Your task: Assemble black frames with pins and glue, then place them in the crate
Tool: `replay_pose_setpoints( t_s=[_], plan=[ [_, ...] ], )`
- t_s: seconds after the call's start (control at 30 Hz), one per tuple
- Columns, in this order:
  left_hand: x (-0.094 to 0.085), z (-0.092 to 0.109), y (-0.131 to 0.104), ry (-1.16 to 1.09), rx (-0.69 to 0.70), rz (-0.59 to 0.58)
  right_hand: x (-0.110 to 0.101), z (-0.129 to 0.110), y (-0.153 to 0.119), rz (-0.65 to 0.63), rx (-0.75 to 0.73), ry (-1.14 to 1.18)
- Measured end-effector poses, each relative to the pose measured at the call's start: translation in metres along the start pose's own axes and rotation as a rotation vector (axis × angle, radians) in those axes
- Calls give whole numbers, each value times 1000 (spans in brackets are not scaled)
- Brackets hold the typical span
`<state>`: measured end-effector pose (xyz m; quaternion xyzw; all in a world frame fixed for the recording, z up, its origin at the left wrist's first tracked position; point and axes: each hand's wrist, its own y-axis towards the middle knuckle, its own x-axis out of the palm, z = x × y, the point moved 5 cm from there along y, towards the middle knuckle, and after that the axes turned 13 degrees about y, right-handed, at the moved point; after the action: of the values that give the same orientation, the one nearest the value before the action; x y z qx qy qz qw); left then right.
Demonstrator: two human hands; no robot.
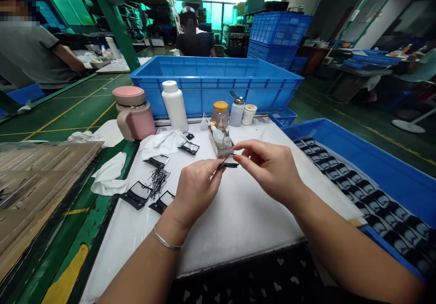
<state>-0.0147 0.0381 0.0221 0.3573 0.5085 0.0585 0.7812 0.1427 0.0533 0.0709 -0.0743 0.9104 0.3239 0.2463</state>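
Note:
My left hand [199,186] pinches a small black frame piece with a clear window [230,162] above the white work surface [235,218]. At its other side my right hand [272,168] has thumb and forefinger closed at the edge of the same piece; whether a thin strip is between those fingertips is too small to tell. Left of my hands lie several similar black frames [137,194] around a heap of thin black strips [158,181]. Just beyond my fingertips sits a small box [221,147] holding little bottles.
A pink mug [136,118], a white bottle [175,106], a yellow-lidded jar [220,113] and a pump bottle [236,112] line the back edge before a large blue crate [214,90]. White cloths [111,174] lie left. Rows of black pieces fill the blue bin [361,190] at right.

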Motion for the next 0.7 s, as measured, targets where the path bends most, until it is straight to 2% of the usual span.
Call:
replay_pose_setpoints(
  t_s=[0.1,0.17,0.27,0.37,0.47,0.57,0.63,0.7],
  plan=[
    [0,1,0,78,32,5,-5,5,-4,46,-34,-81],
    [-3,4,0,124,59,28,-12,15,-7,75,55,-39],
    [-6,11,-1,197,108,54,-17,29,-18,100,246,163],
    [-6,21,-4,273,159,47,-10,29,-32,62,342,384],
    [-4,31,-7,329,212,54,-1,21,-43,54,324,415],
    [-1,40,-9,332,251,40,1,18,-50,126,268,313],
    [0,41,-8,272,237,31,-1,19,-54,167,258,265],
    [0,35,-4,125,166,3,-8,22,-58,193,274,246]
  ],
)
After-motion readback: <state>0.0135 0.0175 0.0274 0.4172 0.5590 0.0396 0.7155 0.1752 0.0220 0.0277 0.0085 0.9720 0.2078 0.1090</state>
